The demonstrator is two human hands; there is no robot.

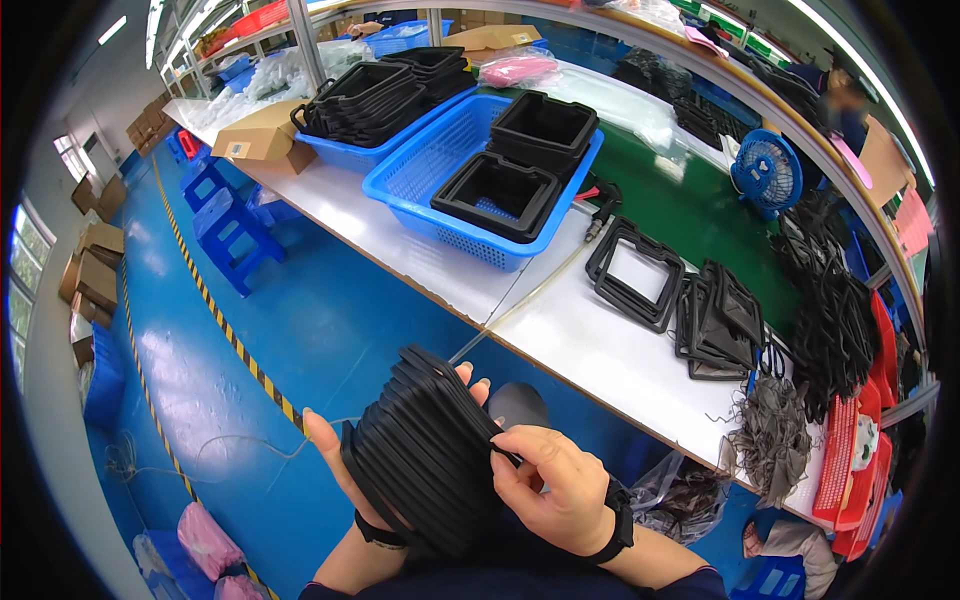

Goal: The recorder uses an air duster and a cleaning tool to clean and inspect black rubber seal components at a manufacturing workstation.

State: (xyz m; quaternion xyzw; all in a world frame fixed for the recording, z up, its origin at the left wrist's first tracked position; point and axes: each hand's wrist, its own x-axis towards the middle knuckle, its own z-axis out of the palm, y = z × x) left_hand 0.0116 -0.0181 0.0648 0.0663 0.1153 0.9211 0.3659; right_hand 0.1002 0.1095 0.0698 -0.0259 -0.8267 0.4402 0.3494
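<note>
A thick stack of black rectangular frames point(425, 460), ridged like a bellows, is tilted up in front of my body. My left hand point(331, 455) is wrapped round it, thumb along the left side and fingertips showing past the far edge. The rest of its fingers are hidden behind the stack. My right hand point(555, 485) pinches the right edge with thumb and forefinger. On the bench ahead lie a single black frame point(612, 283) and, right of it, a loose pile of black frames point(715, 325).
A blue basket point(400, 200) of stacked frames stands on the white bench point(590, 350). Behind it are another filled blue tray point(345, 155) and a cardboard box point(262, 137). A blue fan point(768, 170), black scraps point(770, 440) and red baskets point(845, 470) lie right. Blue stools point(235, 235) stand left.
</note>
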